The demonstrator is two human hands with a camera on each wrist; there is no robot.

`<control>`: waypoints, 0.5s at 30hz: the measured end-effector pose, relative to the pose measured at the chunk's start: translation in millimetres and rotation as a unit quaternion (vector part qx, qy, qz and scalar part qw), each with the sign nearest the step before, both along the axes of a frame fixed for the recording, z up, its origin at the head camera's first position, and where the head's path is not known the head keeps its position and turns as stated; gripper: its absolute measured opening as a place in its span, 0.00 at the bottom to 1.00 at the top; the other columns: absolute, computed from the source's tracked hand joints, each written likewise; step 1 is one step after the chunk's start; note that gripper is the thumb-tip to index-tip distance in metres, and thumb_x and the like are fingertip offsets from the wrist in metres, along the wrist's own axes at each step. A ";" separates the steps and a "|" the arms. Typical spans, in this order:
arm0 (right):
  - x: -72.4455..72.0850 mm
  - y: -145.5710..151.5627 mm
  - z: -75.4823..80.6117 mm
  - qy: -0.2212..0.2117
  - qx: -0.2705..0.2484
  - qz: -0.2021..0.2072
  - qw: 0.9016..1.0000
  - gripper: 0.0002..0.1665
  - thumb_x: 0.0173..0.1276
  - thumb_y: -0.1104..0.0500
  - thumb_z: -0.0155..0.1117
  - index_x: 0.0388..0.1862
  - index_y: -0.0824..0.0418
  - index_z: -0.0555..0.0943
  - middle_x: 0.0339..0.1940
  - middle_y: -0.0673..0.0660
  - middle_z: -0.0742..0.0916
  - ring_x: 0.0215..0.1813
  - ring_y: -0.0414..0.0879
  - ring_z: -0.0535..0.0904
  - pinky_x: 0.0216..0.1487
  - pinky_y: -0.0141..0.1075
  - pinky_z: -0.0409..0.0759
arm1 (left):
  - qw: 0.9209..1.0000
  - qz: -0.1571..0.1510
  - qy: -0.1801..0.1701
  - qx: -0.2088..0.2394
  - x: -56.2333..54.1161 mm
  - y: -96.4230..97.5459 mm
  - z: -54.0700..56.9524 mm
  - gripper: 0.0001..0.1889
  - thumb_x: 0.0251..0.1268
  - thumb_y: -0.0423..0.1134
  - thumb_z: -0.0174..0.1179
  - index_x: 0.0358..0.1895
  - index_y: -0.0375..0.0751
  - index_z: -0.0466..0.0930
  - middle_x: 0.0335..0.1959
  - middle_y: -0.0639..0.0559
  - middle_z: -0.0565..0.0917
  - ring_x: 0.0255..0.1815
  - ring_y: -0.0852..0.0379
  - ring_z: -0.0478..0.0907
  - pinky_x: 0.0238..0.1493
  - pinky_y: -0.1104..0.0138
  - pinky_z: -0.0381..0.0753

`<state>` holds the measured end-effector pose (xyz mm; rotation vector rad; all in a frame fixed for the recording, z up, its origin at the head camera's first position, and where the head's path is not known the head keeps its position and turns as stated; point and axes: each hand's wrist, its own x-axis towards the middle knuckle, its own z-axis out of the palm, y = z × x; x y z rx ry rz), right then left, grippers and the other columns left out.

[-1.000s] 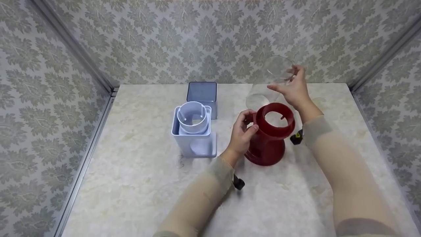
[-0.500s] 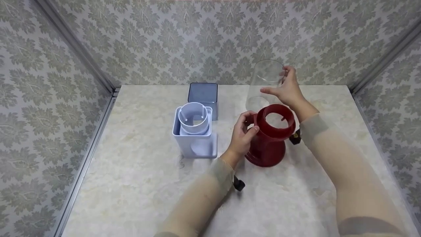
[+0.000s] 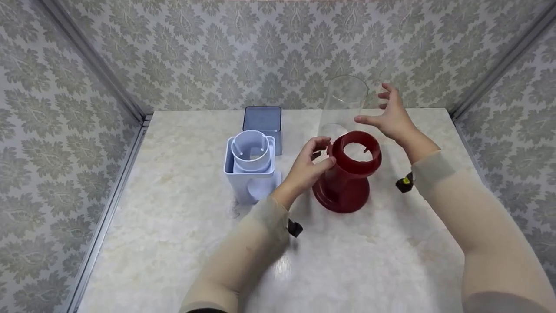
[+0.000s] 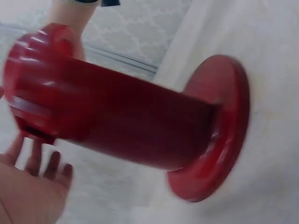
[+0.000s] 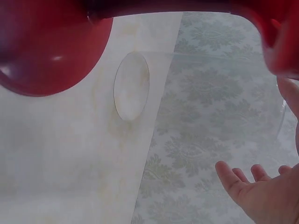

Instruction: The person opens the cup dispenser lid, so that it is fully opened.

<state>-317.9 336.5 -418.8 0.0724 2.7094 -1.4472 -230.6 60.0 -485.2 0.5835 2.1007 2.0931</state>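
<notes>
The red stand [image 3: 343, 191], with a ring-shaped collar on top and a wide round foot, stands upright on the table. At the left of its collar is my left hand [image 3: 307, 163]; the fingers are loosely extended, with fingertips at the rim in the left wrist view, where the red stand [image 4: 140, 116] fills the middle. Behind it a tall clear cylinder [image 3: 341, 108] stands upright. My right hand [image 3: 393, 117] is spread to the right of that cylinder and holds nothing. In the right wrist view the red stand [image 5: 46, 51] covers part of the cylinder.
Left of the red stand is a light blue stand [image 3: 248, 187] with a square top and round collar. A translucent blue-grey square container [image 3: 262, 118] stands behind it. Patterned walls enclose the pale table [image 3: 173, 243] at the back and both sides.
My right hand has let go of the clear cylinder and moved off to its right. My left hand has loosened from the red stand's collar and shifted slightly left.
</notes>
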 end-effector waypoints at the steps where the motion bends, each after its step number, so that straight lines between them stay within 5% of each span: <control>1: 2.3 3.5 2.9 0.007 0.004 -0.002 1.000 0.74 0.72 0.41 0.84 0.98 0.49 0.41 0.96 0.61 0.59 0.93 0.64 0.59 0.88 0.63 0.70 | 1.000 0.000 0.011 -0.019 1.6 -5.4 9.0 0.30 0.73 0.39 0.66 0.76 0.34 0.76 0.73 0.38 0.81 0.74 0.44 0.78 0.86 0.45 0.73; 7: 19.7 23.3 14.7 0.065 0.071 0.010 0.995 0.54 0.80 0.42 0.74 0.94 0.56 0.60 0.92 0.63 0.67 0.89 0.65 0.66 0.87 0.63 0.72 | 0.987 0.012 0.109 -0.118 22.8 -64.2 75.5 0.33 0.74 0.48 0.69 0.77 0.38 0.78 0.77 0.43 0.81 0.78 0.43 0.77 0.84 0.48 0.76; 10: 28.0 36.6 16.3 0.080 0.116 0.024 0.990 0.50 0.82 0.38 0.70 0.92 0.58 0.64 0.92 0.65 0.67 0.88 0.68 0.66 0.86 0.66 0.72 | 0.968 0.052 0.163 -0.184 25.6 -102.3 100.8 0.38 0.71 0.56 0.69 0.79 0.41 0.78 0.78 0.46 0.80 0.81 0.46 0.74 0.86 0.46 0.72; 15: 38.7 58.0 16.8 0.089 0.161 0.023 0.983 0.49 0.84 0.33 0.65 0.90 0.59 0.68 0.91 0.68 0.68 0.87 0.73 0.66 0.83 0.72 0.71 | 0.925 0.129 0.200 -0.295 9.8 -163.0 126.3 0.45 0.67 0.68 0.67 0.82 0.47 0.75 0.83 0.45 0.75 0.85 0.42 0.69 0.87 0.34 0.66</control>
